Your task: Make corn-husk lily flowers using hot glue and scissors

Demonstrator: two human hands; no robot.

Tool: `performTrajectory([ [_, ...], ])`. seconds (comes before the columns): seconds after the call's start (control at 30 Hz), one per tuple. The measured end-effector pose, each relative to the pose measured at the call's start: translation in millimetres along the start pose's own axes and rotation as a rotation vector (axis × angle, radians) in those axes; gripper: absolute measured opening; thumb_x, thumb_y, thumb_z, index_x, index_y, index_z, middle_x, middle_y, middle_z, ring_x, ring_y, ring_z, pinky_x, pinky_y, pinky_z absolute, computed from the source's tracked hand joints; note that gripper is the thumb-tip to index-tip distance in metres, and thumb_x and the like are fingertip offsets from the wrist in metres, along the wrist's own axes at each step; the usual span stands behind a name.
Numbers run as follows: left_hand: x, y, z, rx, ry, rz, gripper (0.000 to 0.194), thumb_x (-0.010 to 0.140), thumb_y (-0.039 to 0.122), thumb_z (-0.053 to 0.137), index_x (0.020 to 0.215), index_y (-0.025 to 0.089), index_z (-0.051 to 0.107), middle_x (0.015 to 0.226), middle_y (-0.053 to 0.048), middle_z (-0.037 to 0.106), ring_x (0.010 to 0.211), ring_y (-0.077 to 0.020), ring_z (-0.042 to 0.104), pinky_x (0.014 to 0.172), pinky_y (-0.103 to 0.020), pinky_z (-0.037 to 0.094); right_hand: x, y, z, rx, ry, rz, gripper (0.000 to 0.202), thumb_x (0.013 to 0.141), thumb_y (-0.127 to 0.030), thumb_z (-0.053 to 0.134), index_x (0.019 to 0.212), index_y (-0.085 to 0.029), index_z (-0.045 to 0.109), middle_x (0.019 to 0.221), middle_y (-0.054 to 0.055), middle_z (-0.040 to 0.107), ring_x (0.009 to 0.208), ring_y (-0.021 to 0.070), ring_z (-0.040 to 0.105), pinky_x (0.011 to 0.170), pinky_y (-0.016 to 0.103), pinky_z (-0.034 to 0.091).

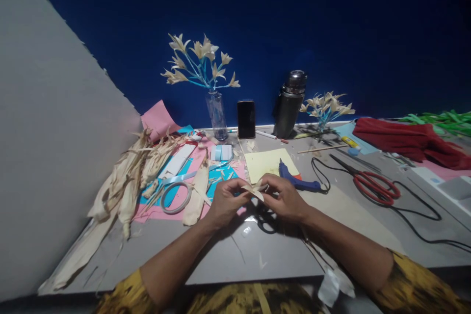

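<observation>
A small pale husk flower [256, 191] is pinched between both hands above the middle of the table. My left hand [230, 201] grips its left side with thumb and fingers. On its right side, my right hand [285, 198] holds it with closed fingertips. Just beyond the hands lie a yellow paper pad [263, 159] and a blue glue gun [300, 179]. Black-handled scissors [267, 223] rest below the hands, partly hidden by them.
Dried husks [128, 191] and a tape roll [176, 197] lie left. Behind stand a glass bottle of husk flowers [217, 115], a phone [246, 119] and a flask [290, 105]. Red-handled scissors [375, 188], a black cable and a red cloth [412, 138] are right.
</observation>
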State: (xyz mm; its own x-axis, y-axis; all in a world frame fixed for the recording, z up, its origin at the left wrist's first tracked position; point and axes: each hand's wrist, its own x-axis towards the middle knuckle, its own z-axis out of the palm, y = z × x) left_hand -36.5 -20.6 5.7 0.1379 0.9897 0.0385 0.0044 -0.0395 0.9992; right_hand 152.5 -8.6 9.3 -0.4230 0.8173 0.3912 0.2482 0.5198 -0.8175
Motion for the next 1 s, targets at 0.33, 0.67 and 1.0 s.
performTrajectory([
  [0.33,-4.0,6.1,-0.4,0.175,0.042,0.147,0.012,0.078,0.022,0.071,0.067,0.017,0.07,0.066,-0.002,0.068,0.063,-0.0153,0.06,0.064,-0.028,0.046,0.6,-1.4,-1.6,0.021,0.039,-0.013,0.003,0.082,-0.015,0.063,0.082,-0.018,0.064,0.076,0.002,0.067,0.066,0.0142,0.061,0.061,0.025,0.045],
  [0.67,-2.9,3.0,2.2,-0.038,0.031,-0.025,0.012,0.068,0.02,0.079,0.065,0.016,0.068,0.062,-0.001,0.065,0.058,-0.0132,0.059,0.057,-0.025,0.048,-4.2,-9.4,-0.4,0.005,0.144,-0.119,0.009,0.088,-0.017,0.062,0.08,-0.019,0.062,0.072,0.003,0.067,0.064,0.0149,0.063,0.062,0.026,0.048],
  [1.0,-1.0,7.8,8.6,-0.263,0.054,-0.205,0.015,0.059,0.017,0.081,0.059,0.015,0.067,0.053,0.0,0.062,0.047,-0.0111,0.057,0.048,-0.022,0.046,-6.0,-12.1,2.7,-0.024,0.206,-0.124,0.011,0.088,-0.018,0.061,0.077,-0.019,0.059,0.068,0.001,0.064,0.061,0.0148,0.062,0.058,0.026,0.047],
])
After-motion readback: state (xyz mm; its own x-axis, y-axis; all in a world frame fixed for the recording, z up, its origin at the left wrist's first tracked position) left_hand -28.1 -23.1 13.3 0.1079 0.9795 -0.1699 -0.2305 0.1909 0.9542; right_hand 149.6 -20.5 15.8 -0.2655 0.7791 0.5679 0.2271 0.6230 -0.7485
